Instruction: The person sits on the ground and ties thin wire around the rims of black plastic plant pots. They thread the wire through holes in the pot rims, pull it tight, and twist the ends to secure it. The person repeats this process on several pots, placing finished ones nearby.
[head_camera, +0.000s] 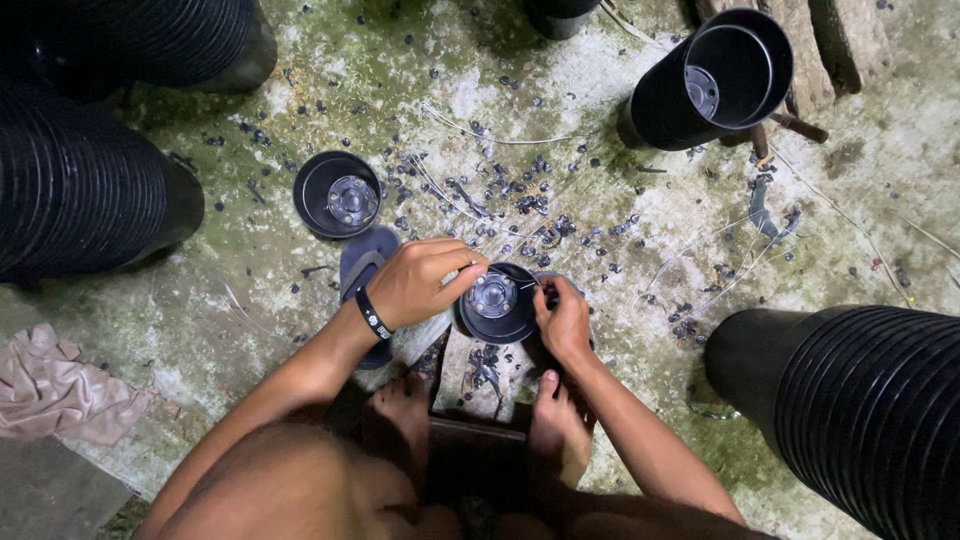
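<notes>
1. Pot (497, 302), a small black plastic one, stands at the centre of the frame on the mossy concrete floor (600, 120), between the person's bare feet, its perforated base visible inside.
2. Stacks of nested black pots lie at the left edge (80, 190), lower right (860, 400) and upper right (715, 80); a single pot (337, 194) stands apart at upper left of centre.
3. Left hand (420, 282) grips the pot's rim, its fingers clenched over the near-left edge.
4. Right hand (562, 318) pinches a thin wire (520, 282) at the rim; judging by this, threading is under way.
5. Next move likely calls for a steady pot and a fine pull through the hole.
</notes>
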